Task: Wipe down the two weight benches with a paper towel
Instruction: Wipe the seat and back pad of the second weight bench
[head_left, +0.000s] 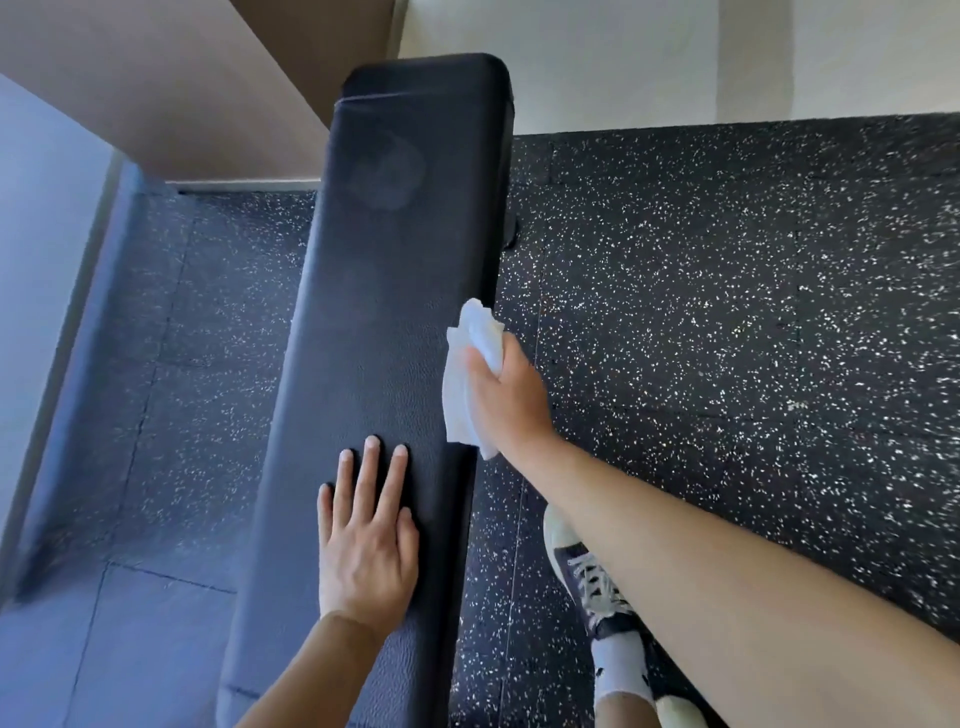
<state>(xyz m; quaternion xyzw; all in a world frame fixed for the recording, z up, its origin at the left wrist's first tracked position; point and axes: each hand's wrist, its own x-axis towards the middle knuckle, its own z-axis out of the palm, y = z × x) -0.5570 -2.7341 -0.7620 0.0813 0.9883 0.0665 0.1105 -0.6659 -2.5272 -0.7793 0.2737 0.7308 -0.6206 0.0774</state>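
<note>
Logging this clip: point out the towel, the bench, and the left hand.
towel (467, 379), head view, on the white sheet left of the gripping fingers.
bench (384, 291), head view, on the bare black pad top.
left hand (366, 551), head view, on its back.

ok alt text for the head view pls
A person's right hand presses a crumpled white paper towel against the right edge of a long black padded weight bench, while the left hand rests flat on top. Speckled black rubber floor lies below.

I can't see my right hand's (506, 395) fingers behind the crumpled white paper towel (470, 384). The long black padded desk (395, 291) runs off the bottom edge, its frame hidden underneath.
</note>
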